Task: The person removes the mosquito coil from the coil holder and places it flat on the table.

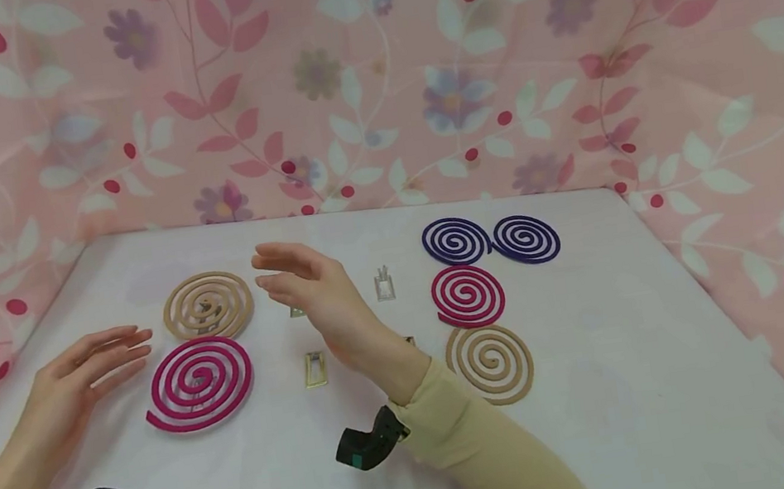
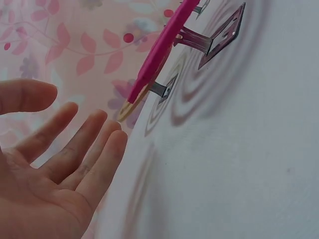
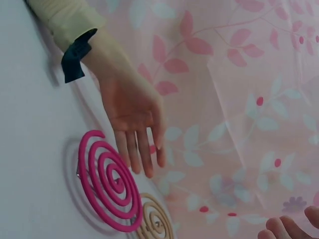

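On the left of the table, a pink mosquito coil [image 1: 201,383] and a tan mosquito coil [image 1: 168,313] sit raised on small metal stands, their edges close together. The stand [image 2: 199,42] under the pink coil shows in the left wrist view. My left hand [image 1: 83,380] hovers just left of both coils, fingers extended, holding nothing. Over the middle of the table is my right hand [image 1: 340,306], fingers loosely bent and nothing in them. Beneath and around it lie flat metal stands, among them a gold-toned one [image 1: 315,369] and a silver one [image 1: 384,286]; the hand and wrist partly cover others.
Right of centre, two dark blue coils [image 1: 527,239] lie side by side at the back. In front of them come another pink coil [image 1: 468,296] and another tan coil [image 1: 490,364]. A white cloth covers the table [image 1: 648,409]; a floral curtain [image 1: 368,72] hangs behind.
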`<state>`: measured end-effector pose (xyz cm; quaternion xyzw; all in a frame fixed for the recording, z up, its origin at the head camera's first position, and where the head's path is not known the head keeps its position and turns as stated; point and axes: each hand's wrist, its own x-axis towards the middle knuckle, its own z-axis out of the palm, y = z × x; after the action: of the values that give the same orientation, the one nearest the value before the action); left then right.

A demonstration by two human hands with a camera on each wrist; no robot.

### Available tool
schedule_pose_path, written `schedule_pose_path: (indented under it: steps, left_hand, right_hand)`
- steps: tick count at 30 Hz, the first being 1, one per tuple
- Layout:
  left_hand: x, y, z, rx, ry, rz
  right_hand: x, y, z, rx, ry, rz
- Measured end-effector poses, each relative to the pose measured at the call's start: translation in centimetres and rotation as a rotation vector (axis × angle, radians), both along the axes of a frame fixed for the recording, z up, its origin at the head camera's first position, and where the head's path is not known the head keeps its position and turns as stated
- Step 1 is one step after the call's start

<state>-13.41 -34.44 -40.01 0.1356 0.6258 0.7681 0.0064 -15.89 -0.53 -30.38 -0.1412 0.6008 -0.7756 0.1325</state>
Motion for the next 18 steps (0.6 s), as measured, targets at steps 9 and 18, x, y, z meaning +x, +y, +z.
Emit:
schedule_pose_path:
  steps: [9,18]
  left_hand:
    - [0.1,-0.5,-0.6,-0.149,-0.123,0.05]
    - [0.4,-0.1,-0.8,-0.502,-0.163,0.082]
  right_hand:
    - [0.9,-2.4,-1.9,0.047,-0.152,-0.003]
    - [1.6,-4.1,-3.8,0.099,-0.252,-0.017]
